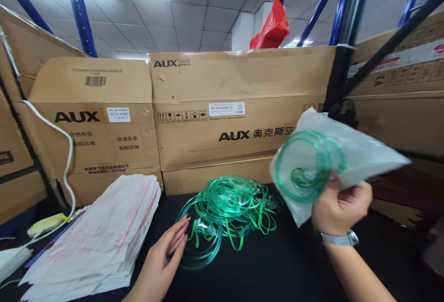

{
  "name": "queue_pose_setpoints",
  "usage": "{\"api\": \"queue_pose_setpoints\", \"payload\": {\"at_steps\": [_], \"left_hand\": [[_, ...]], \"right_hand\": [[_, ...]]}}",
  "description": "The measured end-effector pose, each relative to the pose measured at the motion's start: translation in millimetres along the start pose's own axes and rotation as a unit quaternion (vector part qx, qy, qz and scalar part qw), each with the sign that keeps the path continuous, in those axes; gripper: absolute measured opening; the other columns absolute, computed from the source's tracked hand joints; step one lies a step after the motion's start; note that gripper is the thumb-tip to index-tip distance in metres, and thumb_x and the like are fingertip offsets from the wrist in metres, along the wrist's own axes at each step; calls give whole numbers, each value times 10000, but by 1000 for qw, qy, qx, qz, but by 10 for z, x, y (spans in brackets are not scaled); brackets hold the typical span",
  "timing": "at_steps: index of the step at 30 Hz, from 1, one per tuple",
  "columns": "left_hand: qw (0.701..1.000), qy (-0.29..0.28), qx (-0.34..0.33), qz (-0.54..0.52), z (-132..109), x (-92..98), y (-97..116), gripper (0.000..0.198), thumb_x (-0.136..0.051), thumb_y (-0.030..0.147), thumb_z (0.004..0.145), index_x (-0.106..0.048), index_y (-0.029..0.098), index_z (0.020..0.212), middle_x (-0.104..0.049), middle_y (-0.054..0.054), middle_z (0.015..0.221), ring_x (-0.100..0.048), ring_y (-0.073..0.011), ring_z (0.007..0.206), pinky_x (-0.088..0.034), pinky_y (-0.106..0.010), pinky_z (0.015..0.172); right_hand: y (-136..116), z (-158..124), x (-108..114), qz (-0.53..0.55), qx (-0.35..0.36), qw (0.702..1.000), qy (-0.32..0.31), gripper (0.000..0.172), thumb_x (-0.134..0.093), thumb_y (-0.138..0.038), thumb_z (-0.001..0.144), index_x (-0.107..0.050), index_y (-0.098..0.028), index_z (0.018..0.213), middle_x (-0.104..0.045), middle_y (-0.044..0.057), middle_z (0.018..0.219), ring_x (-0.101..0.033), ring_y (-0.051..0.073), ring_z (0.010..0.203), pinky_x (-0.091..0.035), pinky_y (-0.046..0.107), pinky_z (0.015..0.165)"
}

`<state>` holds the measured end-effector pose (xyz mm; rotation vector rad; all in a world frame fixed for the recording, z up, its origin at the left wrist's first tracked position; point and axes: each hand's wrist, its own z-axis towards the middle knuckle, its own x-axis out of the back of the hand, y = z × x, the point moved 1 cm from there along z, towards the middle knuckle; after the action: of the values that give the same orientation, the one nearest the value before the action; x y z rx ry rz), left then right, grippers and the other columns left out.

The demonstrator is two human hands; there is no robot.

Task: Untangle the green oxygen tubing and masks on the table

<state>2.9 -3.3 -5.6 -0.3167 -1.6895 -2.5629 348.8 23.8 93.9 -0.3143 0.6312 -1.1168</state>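
The right hand [342, 205] is closed on a clear bag [360, 154]. It pinches the low edge with fingers and thumb and holds the bag up in the air, over the right side of the tabletop [277, 265]. Inside the bag sits a coil [305, 165] of green tube, wound in a ring. The bag tilts, and its far corner points to the right. A silver watch [342, 238] is on the wrist just below this hand. The left hand [166, 251] is open and flat, with its fingers straight and close together. Its fingertips touch the near left edge of a pile [231, 205] of green tubes. The pile lies loose and tangled on the black tabletop, in the middle, between the two hands. Some green straps stick out of it. Just beside the left hand, on its left, a stack [100, 237] of white paper bags with red lines lies flat. Past the stack, a white cord [69, 154] runs up the side of a box. Behind it all stand big brown boxes [239, 107] with AUX on them, like a wall. A red bag [272, 24] hangs high above the boxes.
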Motion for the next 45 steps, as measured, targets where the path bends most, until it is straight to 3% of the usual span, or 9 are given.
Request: {"api": "queue_pose_setpoints", "payload": {"at_steps": [4,8,13,15,20,24,28,38,45], "left_hand": [[961,-50,159,-219,-34,-130,132,373,-637,438,702,-649,197,987,-652,-132,1097,-613,-301,979,-509,-411,811],[899,-73,265,-340,-130,-363,137,532,-792,422,489,-668,198,955,-695,-121,1004,-615,-335,959,-534,-409,718],[879,40,299,-368,-120,-360,178,446,-763,337,591,-645,135,970,-722,-107,921,-627,-294,950,-504,-372,821],[880,91,282,-371,-50,-231,214,453,-732,239,651,-597,119,1067,-719,-108,935,-627,-276,958,-508,-350,828],[890,131,232,-369,101,33,198,420,-662,118,712,-559,111,1119,-717,-109,943,-655,-249,901,-541,-320,779],[889,131,235,-371,129,47,140,405,-661,130,709,-571,112,1104,-714,-114,949,-656,-264,892,-546,-338,766],[881,142,244,-379,120,29,132,437,-688,141,673,-584,116,1096,-725,-107,912,-650,-282,904,-539,-356,772],[892,145,217,-369,108,48,162,539,-726,246,644,-562,144,1147,-711,-99,972,-625,-291,953,-503,-355,804],[902,150,222,-338,102,32,158,470,-751,289,599,-632,136,1028,-732,-86,887,-631,-288,936,-500,-353,791]], "right_hand": [[-303,-314,-47,262,-207,942,-23,252,-576,-373,757,-532,-180,912,-582,9,848,-549,156,867,-410,305,817],[-565,-861,-48,342,-482,777,-218,271,-639,-397,698,-528,-207,855,-632,1,846,-591,164,756,-476,306,697],[-760,-1210,9,388,-527,618,-436,332,-658,-384,702,-562,-216,973,-631,52,1043,-591,197,897,-473,328,755],[-725,-1152,-9,387,-512,619,-452,322,-643,-376,717,-586,-220,993,-621,54,1081,-572,201,947,-457,338,788],[-419,-859,-132,363,-485,706,-367,235,-623,-291,683,-677,-184,884,-645,57,1040,-552,205,952,-437,290,782],[-232,-738,-182,297,-478,723,-401,165,-613,-205,608,-714,-169,733,-687,58,866,-580,190,799,-439,270,688],[-212,-646,-163,290,-413,786,-358,116,-606,-198,612,-706,-192,670,-675,39,843,-571,168,815,-436,249,711],[-275,-743,-166,244,-480,601,-591,323,-716,-293,604,-681,-165,899,-643,54,829,-553,125,636,-471,237,514],[-384,-730,-150,203,-383,607,-667,292,-726,-322,598,-696,-134,820,-648,23,725,-558,123,646,-444,213,577]]}}
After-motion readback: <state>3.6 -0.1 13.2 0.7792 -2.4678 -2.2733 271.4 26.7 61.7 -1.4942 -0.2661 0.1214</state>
